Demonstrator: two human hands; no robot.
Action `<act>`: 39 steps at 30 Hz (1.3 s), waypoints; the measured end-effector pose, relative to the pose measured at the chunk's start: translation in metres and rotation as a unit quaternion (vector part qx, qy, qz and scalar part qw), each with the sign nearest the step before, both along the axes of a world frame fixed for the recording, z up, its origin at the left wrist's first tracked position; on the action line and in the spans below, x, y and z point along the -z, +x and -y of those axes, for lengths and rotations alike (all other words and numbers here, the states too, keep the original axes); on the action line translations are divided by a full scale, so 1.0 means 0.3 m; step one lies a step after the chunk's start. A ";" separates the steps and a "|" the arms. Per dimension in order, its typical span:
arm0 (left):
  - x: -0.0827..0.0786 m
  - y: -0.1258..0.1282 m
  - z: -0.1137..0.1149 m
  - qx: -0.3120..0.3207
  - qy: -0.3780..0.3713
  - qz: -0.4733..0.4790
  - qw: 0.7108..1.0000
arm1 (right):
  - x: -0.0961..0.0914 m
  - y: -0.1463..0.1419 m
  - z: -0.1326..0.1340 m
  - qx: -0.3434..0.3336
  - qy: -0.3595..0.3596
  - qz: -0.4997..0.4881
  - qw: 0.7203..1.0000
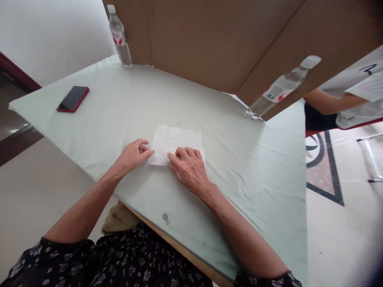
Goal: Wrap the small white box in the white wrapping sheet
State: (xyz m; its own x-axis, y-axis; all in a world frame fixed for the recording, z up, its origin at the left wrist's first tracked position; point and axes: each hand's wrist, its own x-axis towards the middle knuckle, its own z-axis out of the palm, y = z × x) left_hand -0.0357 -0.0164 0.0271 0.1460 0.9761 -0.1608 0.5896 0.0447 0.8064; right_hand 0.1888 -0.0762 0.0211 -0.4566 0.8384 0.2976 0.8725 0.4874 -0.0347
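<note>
A white, thin sheet that looks like a paper napkin lies flat on the table in front of me. Its lower left edge looks crinkled and slightly shiny. My right hand rests over the sheet's lower right part, fingers curled, thumb and forefinger pinched together. A small shiny, clear bit shows between them, too small to name. At the sheet's left edge is my left hand, its fingers bent and apart from the thumb, holding nothing. The left thumb tip reaches the edge of the sheet.
A phone with a red case lies at the left. Two water bottles, one at back left and one at right, stand against a brown cardboard panel. A small round spot marks the near tablecloth. Another person's arm shows at right.
</note>
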 end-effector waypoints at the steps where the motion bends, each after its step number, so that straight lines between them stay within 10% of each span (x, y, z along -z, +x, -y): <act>1: -0.004 -0.005 0.007 -0.004 -0.029 0.014 0.999 | 0.005 -0.001 0.000 0.001 0.001 -0.003 1.000; 12: -0.019 0.084 0.020 -0.083 -0.185 0.163 0.966 | 0.033 -0.004 -0.009 0.007 0.046 0.009 0.999; 24: -0.030 0.167 -0.046 -0.003 -0.145 0.003 0.989 | 0.032 -0.009 -0.013 0.008 0.060 0.018 0.998; 39: -0.102 0.233 -0.025 -0.063 -0.227 0.217 0.947 | -0.010 0.000 0.004 -0.004 -0.026 -0.035 0.999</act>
State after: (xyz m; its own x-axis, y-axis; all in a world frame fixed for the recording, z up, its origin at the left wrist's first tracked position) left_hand 0.0342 -0.0088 0.0576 0.1815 0.8351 -0.5193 0.1732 0.4927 0.8528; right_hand 0.1887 -0.0775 0.0242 -0.4433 0.8496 0.2856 0.8626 0.4910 -0.1217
